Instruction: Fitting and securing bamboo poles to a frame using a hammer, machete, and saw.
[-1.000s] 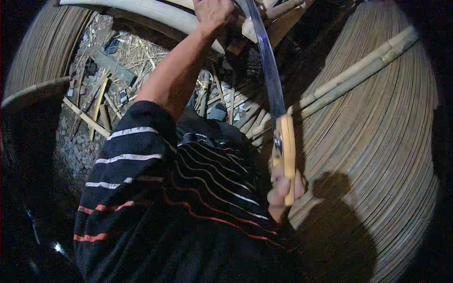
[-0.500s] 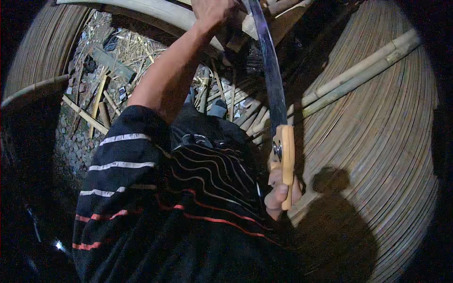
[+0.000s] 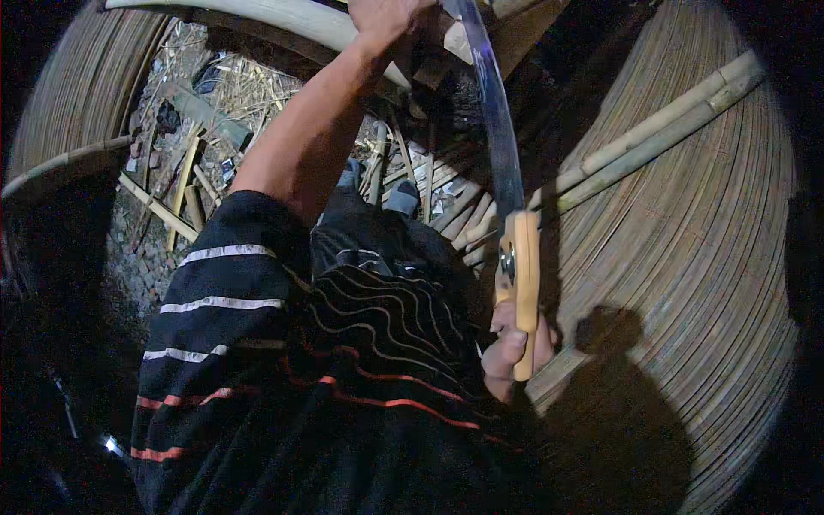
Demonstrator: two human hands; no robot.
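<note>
My right hand (image 3: 506, 348) is wrapped round the yellow handle (image 3: 520, 266) of a hand saw, thumb along its side. The long dark saw blade (image 3: 495, 112) runs up and slightly left to the upper edge, passing beside a pale cut piece (image 3: 457, 39) that looks like wood or bamboo. Near that piece is my left hand (image 3: 390, 17), at the top of the picture; its fingers are cut off or too dark to make out. My left arm reaches up past a thick pale bamboo pole (image 3: 283, 21).
On the right lies a broad, curved bundle of thin strips (image 3: 669, 249), with two bamboo poles (image 3: 652, 133) across it. Another strip bundle (image 3: 81, 86) stands far left. Straw, stones and bamboo offcuts (image 3: 184, 184) litter the ground around my feet (image 3: 401, 199).
The saw and my right hand have shifted slightly, the handle a little upward and right. My left hand stays about where it was.
</note>
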